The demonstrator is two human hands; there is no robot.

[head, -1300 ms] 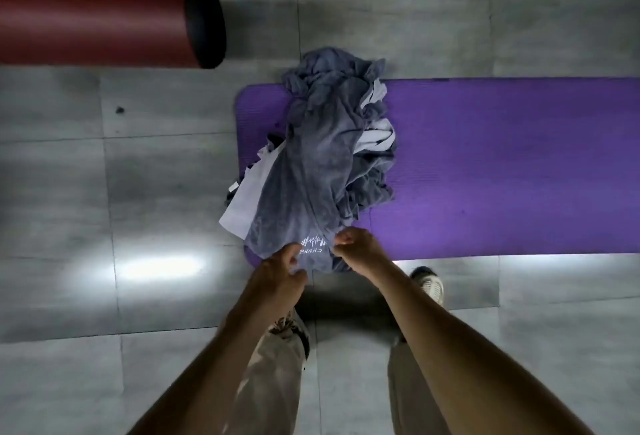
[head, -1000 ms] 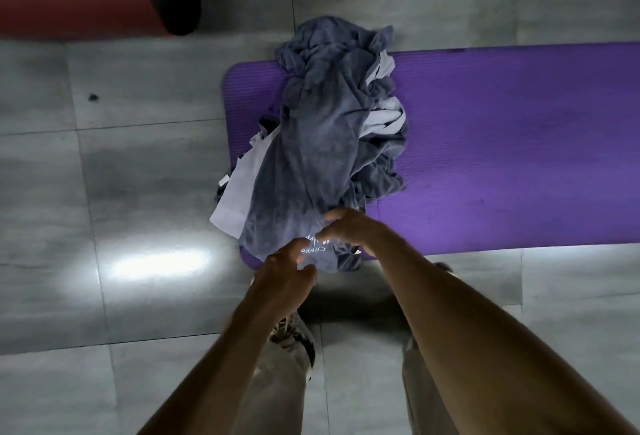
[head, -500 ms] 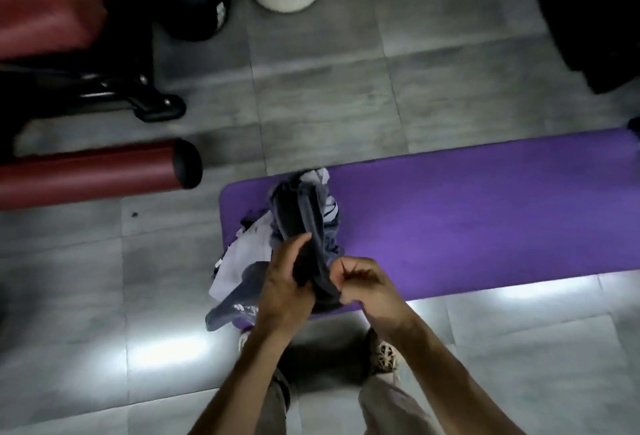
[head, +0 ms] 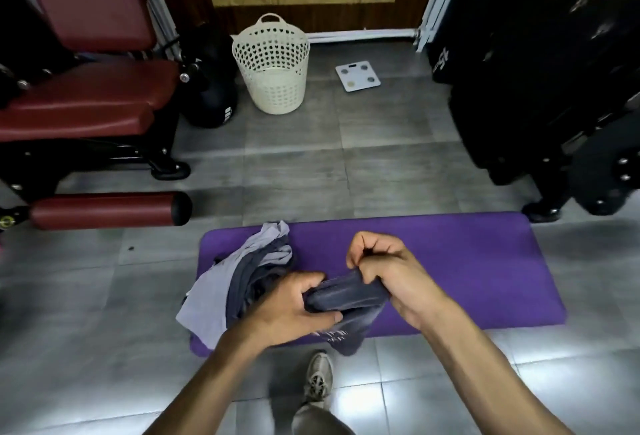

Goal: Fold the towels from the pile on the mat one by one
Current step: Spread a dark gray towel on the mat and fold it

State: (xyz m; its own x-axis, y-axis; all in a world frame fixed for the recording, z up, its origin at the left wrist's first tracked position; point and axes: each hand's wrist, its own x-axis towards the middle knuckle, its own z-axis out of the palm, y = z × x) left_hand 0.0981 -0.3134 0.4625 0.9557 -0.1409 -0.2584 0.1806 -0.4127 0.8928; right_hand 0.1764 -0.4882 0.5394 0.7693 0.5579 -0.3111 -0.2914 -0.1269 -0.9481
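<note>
— Where's the towel being worked on, taking the purple mat (head: 467, 261) as the landmark?

— A dark grey towel (head: 346, 296) is held bunched above the mat's near edge, stretched between both hands, its loose end with pale lettering hanging past that edge.

— And the hands?

— The left hand (head: 294, 310) has fingers curled round the towel's left end. The right hand (head: 388, 268), over the middle of the mat, pinches the other end in curled fingers.

— The rest of the towels?

— The pile (head: 239, 279), grey and pale lilac cloth, sits on the mat's left end, just left of the left hand.

— Anything beyond the mat?

— A cream basket (head: 273, 64) stands well behind it, a white scale (head: 357, 75) beside that.
</note>
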